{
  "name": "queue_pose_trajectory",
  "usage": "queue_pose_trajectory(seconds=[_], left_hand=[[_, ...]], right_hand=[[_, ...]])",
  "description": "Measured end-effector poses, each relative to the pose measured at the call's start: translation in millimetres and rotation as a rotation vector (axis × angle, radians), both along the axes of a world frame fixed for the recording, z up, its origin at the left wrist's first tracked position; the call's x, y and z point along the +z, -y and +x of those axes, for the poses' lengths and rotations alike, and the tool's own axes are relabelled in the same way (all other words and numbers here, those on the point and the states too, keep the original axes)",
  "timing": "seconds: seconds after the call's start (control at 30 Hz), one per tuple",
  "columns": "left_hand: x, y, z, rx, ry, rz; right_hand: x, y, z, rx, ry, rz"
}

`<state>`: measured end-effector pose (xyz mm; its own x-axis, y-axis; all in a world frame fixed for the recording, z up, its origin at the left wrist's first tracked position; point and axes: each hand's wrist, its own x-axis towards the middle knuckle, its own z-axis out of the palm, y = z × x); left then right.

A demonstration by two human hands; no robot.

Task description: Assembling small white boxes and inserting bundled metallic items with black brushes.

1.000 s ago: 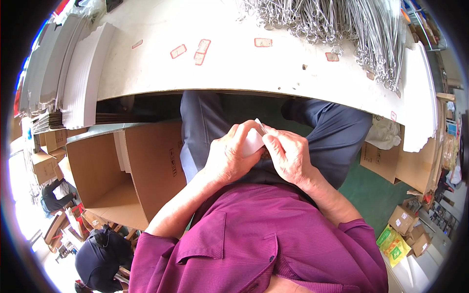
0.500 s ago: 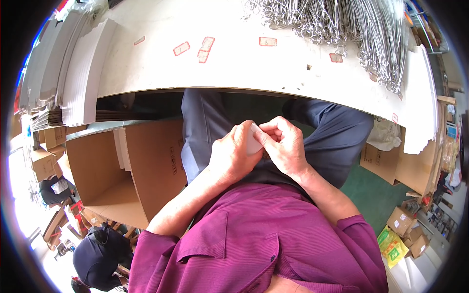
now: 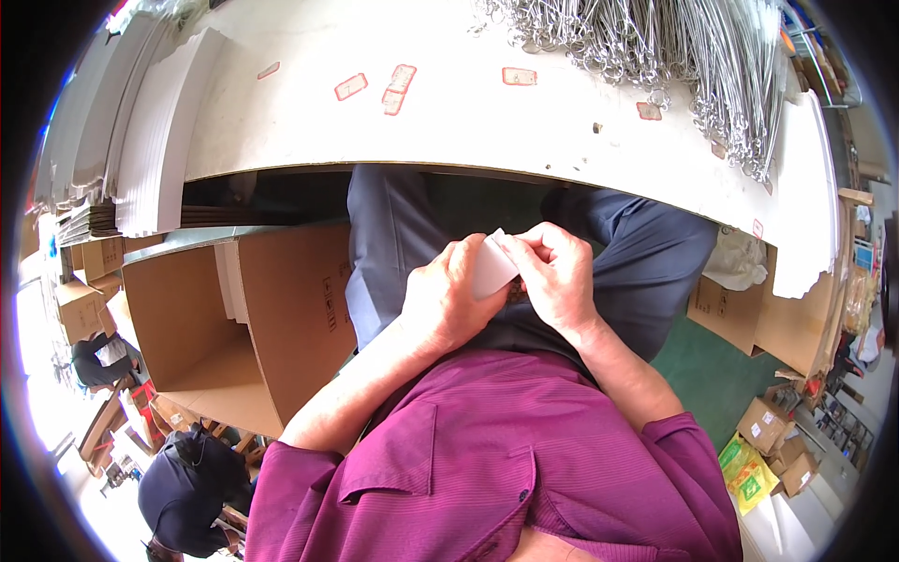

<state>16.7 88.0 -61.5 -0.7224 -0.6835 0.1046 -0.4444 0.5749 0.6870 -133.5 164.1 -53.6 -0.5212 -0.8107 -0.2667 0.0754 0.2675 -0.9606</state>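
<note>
A small white piece (image 3: 493, 268), flat and card-like, is held over my lap, below the table's front edge. My left hand (image 3: 440, 292) is closed round its left side and bottom, with the thumb under it. At the upper right corner my right hand (image 3: 562, 281) is closed in a pinch, thumb and index finger on a thin, slightly lifted tip. Whether the piece is a single card or several sheets together, I cannot tell. The other fingers of my right hand are curled.
On the white table (image 3: 309, 131) lie a heap of looped metal wire rods (image 3: 655, 56) and small red-edged labels (image 3: 520, 77). White panels (image 3: 159, 140) stand at the left. An open cardboard box (image 3: 300, 318) sits beside my left leg; a dark-clothed person (image 3: 192, 487) is behind it.
More of the white piece now shows between my hands. My right hand has shifted slightly right, drawing the piece's upper corner up into a thin tip.
</note>
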Motion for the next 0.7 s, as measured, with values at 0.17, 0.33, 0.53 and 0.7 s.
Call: queue_pose_trajectory(seconds=[0.17, 0.33, 0.53, 0.7], left_hand=[[5, 1, 3, 0.039, 0.021, 0.028], [7, 3, 2, 0.064, 0.009, 0.111], [5, 9, 5, 0.075, 0.015, 0.119], [5, 10, 12, 0.088, 0.027, 0.092]], right_hand=[[2, -3, 8, 0.027, -0.314, -0.121], [-7, -13, 12, 0.132, -0.198, -0.204], [0, -6, 11, 0.217, -0.366, -0.232], [4, -4, 18, 0.302, -0.451, -0.169]])
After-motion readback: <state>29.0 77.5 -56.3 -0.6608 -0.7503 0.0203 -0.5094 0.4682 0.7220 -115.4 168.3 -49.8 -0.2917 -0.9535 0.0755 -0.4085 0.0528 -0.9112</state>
